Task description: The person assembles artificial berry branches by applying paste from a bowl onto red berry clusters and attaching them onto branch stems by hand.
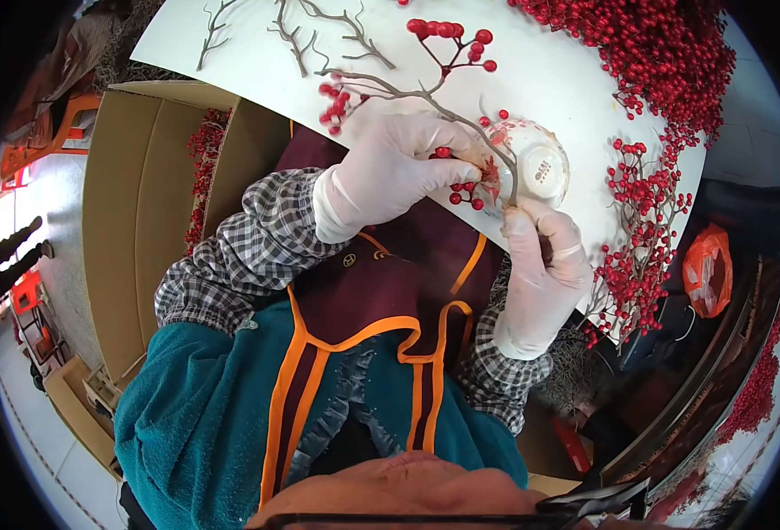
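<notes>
My left hand [407,163], in a white glove, is closed with thumb and forefinger pinched on a small sprig of red berries [467,195] beside a brown artificial branch [447,108]. My right hand [544,269], gloved too, pinches the lower end of that branch. The branch curves up and left over the table and bears red berry clusters [447,32] at its tips. Just behind the fingers a white china bowl [545,168] rests upside down, with reddish smears on its side. The exact contact at my left fingertips is partly hidden.
Bare brown twigs [297,37] lie on the white table [231,49] at the far left. Heaps of red berry stems [641,53] cover its right side, some hanging over the edge [641,238]. A cardboard box [134,221] stands left; an orange plastic bag [708,269] is at right.
</notes>
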Demonstrator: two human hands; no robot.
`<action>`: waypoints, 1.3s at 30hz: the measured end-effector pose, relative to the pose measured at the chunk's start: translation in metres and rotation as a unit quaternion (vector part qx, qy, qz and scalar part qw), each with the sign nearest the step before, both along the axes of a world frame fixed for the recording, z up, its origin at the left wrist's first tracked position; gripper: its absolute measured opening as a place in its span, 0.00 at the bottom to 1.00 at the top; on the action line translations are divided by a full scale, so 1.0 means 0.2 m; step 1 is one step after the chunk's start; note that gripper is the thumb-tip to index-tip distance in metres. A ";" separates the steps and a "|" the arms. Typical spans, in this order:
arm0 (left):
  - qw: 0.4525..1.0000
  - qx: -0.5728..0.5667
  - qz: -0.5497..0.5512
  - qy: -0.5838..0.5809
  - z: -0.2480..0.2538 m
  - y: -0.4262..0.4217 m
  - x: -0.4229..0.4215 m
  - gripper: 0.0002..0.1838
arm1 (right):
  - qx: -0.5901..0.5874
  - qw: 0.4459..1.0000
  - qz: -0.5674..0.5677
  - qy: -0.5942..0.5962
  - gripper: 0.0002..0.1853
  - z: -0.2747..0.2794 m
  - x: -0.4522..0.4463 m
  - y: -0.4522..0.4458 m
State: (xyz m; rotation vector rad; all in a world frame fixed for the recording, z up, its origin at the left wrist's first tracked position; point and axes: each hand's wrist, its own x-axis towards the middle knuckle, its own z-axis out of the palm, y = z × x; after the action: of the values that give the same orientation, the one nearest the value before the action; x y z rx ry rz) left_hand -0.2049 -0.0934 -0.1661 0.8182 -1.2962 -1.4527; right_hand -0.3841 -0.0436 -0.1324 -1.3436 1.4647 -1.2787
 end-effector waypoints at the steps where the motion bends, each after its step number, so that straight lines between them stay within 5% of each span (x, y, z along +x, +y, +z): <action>1: 1.000 0.002 -0.009 -0.006 0.00 0.00 0.01 0.07 | 0.002 1.000 0.003 -0.009 0.09 -0.01 0.01 0.00; 39: 0.959 -0.210 -0.087 -0.167 0.00 -0.04 0.09 0.07 | 0.088 0.993 0.082 -0.008 0.07 -0.01 0.01 0.00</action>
State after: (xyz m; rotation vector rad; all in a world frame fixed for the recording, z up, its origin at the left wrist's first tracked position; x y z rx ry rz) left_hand -0.1870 -0.1019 -0.1657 0.6913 -1.8962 -1.1343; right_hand -0.3826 -0.0432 -0.1341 -1.3046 1.3915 -1.0294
